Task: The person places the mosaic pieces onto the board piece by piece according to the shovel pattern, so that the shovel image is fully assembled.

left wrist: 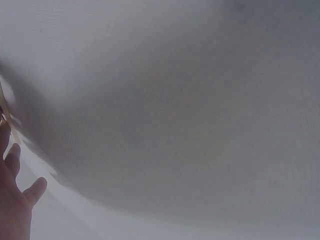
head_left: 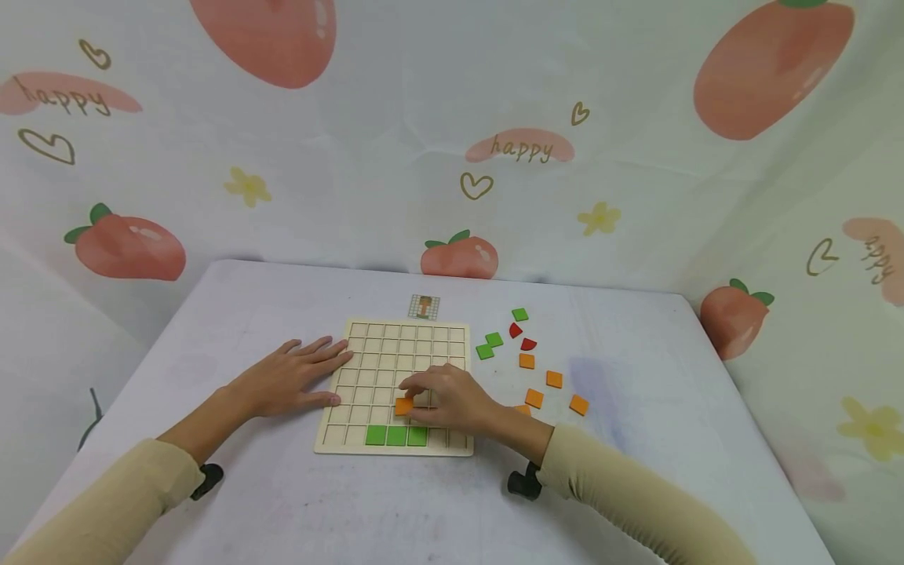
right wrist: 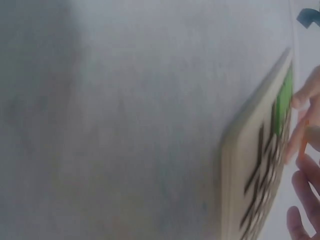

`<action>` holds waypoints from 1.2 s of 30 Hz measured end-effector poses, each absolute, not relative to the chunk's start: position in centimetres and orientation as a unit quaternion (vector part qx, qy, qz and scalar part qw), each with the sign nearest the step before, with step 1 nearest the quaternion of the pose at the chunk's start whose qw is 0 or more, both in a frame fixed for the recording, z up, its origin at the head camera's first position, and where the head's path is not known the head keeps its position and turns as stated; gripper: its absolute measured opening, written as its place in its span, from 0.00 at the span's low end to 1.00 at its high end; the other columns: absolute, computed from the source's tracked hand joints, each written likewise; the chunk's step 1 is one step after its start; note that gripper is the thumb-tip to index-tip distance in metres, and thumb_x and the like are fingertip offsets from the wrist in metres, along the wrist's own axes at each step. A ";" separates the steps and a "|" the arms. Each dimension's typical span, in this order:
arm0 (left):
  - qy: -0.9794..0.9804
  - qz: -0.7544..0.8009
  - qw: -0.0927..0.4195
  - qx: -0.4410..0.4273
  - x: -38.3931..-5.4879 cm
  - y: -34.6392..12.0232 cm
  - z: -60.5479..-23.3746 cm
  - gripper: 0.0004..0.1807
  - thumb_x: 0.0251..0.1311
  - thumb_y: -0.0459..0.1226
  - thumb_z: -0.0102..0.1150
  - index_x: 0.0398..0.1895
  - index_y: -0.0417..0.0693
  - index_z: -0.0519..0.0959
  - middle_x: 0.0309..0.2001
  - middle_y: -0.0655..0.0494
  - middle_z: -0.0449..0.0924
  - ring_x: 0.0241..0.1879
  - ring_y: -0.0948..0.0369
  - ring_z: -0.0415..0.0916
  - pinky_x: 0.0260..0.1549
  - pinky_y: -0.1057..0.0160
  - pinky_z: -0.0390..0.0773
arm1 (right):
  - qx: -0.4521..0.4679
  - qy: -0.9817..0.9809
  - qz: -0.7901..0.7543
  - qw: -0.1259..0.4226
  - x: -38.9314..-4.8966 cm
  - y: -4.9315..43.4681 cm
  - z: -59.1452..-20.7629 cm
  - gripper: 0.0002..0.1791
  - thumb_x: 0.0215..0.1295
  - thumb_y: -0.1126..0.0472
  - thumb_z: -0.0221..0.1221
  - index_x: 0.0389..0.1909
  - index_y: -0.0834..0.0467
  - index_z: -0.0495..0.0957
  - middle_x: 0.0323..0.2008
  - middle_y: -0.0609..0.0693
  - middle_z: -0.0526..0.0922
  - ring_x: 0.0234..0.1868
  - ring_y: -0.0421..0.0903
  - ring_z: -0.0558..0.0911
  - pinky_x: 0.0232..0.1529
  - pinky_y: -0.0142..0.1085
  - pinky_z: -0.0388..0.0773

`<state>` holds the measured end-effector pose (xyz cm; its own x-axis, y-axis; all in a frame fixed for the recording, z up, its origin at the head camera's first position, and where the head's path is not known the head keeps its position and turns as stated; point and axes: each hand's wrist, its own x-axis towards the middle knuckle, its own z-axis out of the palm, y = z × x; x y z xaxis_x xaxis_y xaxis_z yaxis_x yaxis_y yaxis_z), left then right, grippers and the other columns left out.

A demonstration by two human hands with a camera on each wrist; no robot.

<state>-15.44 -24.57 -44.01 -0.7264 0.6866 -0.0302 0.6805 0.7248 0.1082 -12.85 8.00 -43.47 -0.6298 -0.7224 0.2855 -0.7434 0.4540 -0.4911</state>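
Observation:
A pale wooden grid board [head_left: 367, 384] lies on the table, with green square tiles [head_left: 397, 435] set side by side in its nearest row. My right hand [head_left: 452, 400] pinches an orange square tile [head_left: 403, 406] between thumb and fingers, over the second row from the near edge. In the right wrist view the orange tile [right wrist: 304, 139] shows edge-on between the fingertips, close to the board. My left hand [head_left: 300, 379] rests with fingers spread at the board's left edge, fingertips on its rim. Only part of the left hand [left wrist: 17, 195] shows in the left wrist view.
Right of the board lie loose green tiles [head_left: 493, 339], two red wedge pieces [head_left: 529, 344] and several orange tiles [head_left: 554, 380]. One orange tile [head_left: 523, 410] is partly covered by the right wrist. A small picture card [head_left: 424, 307] lies behind the board. A printed curtain [head_left: 381, 157] hangs behind the table.

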 end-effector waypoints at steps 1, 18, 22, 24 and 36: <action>0.928 0.045 0.035 0.368 -15.5 -24.6 -44.0 0.43 0.66 0.65 0.49 0.77 0.51 0.61 0.76 0.51 0.59 0.74 0.46 0.56 0.64 0.35 0.60 | 0.431 -0.853 0.293 0.016 -12.8 7.8 -43.6 0.18 0.58 0.58 0.71 0.49 0.57 0.84 0.39 0.43 0.87 0.43 0.38 0.82 0.50 0.31 0.76; 0.929 0.049 0.035 0.366 -15.5 -24.6 -44.2 0.42 0.67 0.65 0.48 0.77 0.51 0.61 0.76 0.52 0.58 0.74 0.46 0.57 0.64 0.35 0.60 | 0.408 -0.873 0.267 -0.019 -12.3 7.0 -44.7 0.18 0.60 0.55 0.71 0.50 0.55 0.83 0.40 0.41 0.87 0.41 0.37 0.80 0.52 0.31 0.74; 0.929 0.051 0.035 0.365 -15.5 -24.5 -44.0 0.42 0.67 0.64 0.49 0.77 0.51 0.61 0.76 0.52 0.59 0.74 0.46 0.57 0.64 0.35 0.60 | 0.403 -0.874 0.271 -0.026 -12.3 7.0 -44.7 0.19 0.59 0.55 0.71 0.50 0.55 0.83 0.40 0.42 0.87 0.42 0.38 0.81 0.54 0.32 0.74; 0.929 0.051 0.034 0.365 -15.5 -24.6 -44.0 0.42 0.66 0.64 0.49 0.77 0.51 0.61 0.76 0.52 0.59 0.74 0.46 0.57 0.64 0.35 0.60 | 0.400 -0.874 0.273 -0.030 -12.3 7.0 -44.6 0.19 0.59 0.55 0.71 0.51 0.55 0.83 0.40 0.42 0.87 0.42 0.38 0.81 0.55 0.32 0.74; 0.928 0.046 0.031 0.368 -15.4 -24.5 -43.9 0.42 0.67 0.64 0.49 0.77 0.50 0.61 0.76 0.51 0.59 0.74 0.46 0.57 0.64 0.36 0.61 | 0.404 -0.875 0.266 -0.021 -12.2 7.0 -44.5 0.18 0.60 0.55 0.71 0.50 0.55 0.84 0.42 0.42 0.88 0.43 0.38 0.82 0.54 0.32 0.74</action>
<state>-15.42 -24.54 -43.92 -0.7278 0.6853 -0.0243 0.6795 0.7255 0.1094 -12.25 7.02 -44.53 -0.6735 -0.7173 0.1789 -0.6953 0.5324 -0.4829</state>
